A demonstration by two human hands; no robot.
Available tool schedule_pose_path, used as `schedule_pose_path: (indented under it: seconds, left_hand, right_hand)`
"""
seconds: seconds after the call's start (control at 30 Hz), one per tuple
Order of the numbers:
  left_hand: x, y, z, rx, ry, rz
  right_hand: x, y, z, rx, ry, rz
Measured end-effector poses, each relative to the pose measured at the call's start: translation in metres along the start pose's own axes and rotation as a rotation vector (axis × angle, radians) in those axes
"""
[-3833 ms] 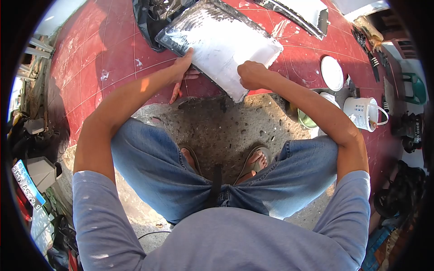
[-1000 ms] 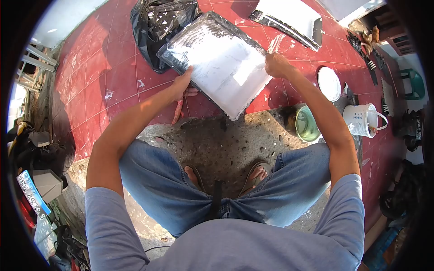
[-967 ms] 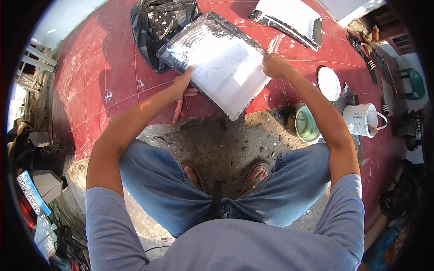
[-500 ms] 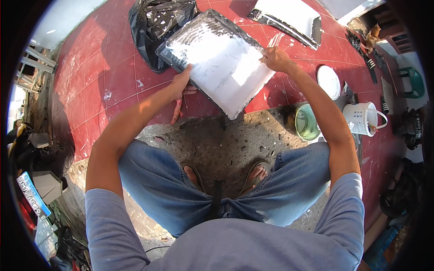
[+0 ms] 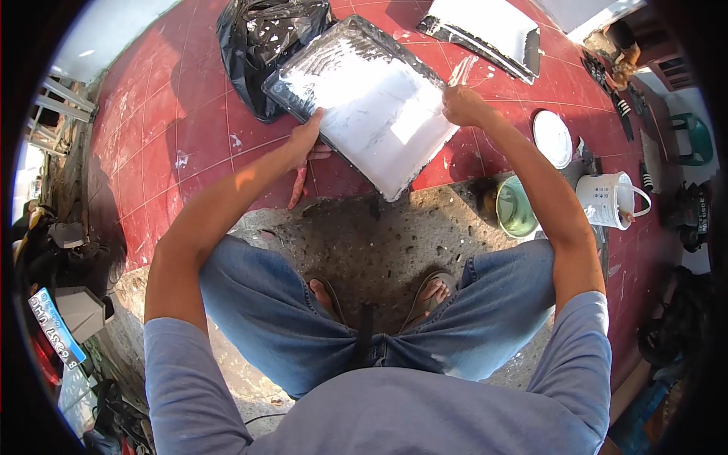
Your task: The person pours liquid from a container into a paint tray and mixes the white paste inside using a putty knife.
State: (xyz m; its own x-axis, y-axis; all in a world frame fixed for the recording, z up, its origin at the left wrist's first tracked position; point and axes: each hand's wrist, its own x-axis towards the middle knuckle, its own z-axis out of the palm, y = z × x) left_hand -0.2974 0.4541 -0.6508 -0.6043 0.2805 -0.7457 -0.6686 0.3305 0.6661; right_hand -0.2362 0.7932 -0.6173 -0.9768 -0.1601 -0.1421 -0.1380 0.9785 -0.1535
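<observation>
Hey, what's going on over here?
A person sits with a rectangular panel in front of them, its face mostly coated in white, with dark streaks near the far end. Their left hand grips the near-left edge, and their right hand is closed at the right edge; whether it holds anything is unclear. A black plastic bag lies beside the panel, and a white bucket stands off to the right.

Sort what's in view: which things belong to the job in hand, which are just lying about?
Likely in the job:
- white-smeared panel, left hand gripping its edge, right hand at the opposite edge
- second white-coated panel
- white bucket, round white lid

Probably just lying about:
- licence plate
- green chair

Can't tell: greenish tub, black plastic bag.
</observation>
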Motion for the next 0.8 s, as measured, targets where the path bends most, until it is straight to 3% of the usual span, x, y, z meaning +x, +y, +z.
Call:
schedule_pose_path:
  seconds: [0.07,0.17,0.37,0.47,0.57,0.67,0.8]
  left_hand:
    - [0.004,-0.001,-0.001,-0.016,0.014,-0.001]
    - [0.005,-0.002,-0.001,-0.026,0.008,-0.011]
    - [0.007,-0.003,-0.001,-0.027,0.015,0.005]
    - [0.008,-0.003,-0.002,-0.020,0.014,-0.004]
    - [0.006,-0.002,-0.003,-0.012,0.016,-0.008]
    - [0.008,-0.004,-0.002,-0.024,0.016,0.004]
    - [0.000,0.000,0.001,-0.019,0.046,-0.003]
  right_hand:
    - [0.004,0.002,-0.002,0.150,0.044,0.018]
    - [0.000,0.015,0.004,-0.076,0.141,0.074]
    - [0.003,-0.006,-0.013,-0.037,-0.162,-0.008]
    - [0.000,0.009,-0.001,0.002,0.107,0.084]
    - [-0.004,0.007,0.000,-0.067,-0.069,0.137]
    - [-0.002,-0.004,-0.014,0.065,-0.150,-0.008]
    - [-0.003,0.009,-0.001,0.090,0.072,0.153]
